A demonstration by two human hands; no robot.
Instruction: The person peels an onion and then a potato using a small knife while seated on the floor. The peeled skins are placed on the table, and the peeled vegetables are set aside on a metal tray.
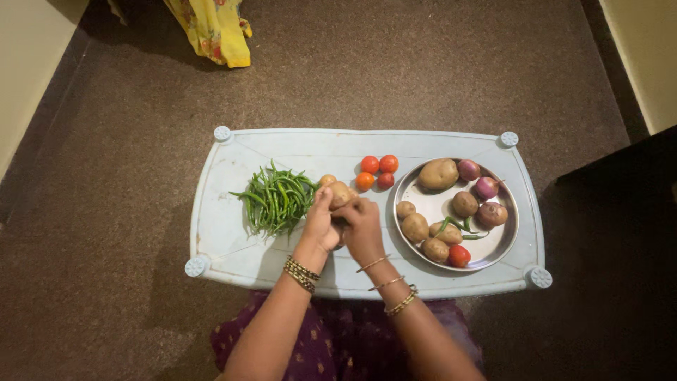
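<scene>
My left hand (321, 226) and my right hand (363, 229) meet over the middle of a pale blue plastic table (226, 233). Both are closed around a brown potato (340, 194), whose top shows above my fingers. A second small potato (326, 180) lies just behind it on the table. A heap of green chillies (276, 199) lies to the left of my left hand. A few red and orange tomatoes (377, 171) sit behind my right hand.
A round steel plate (497, 243) at the right holds several potatoes, purple onions (486, 187), one tomato and a few chillies. The table stands on brown carpet (106, 176). Yellow cloth (215, 28) lies at the far edge. Cream walls flank both sides.
</scene>
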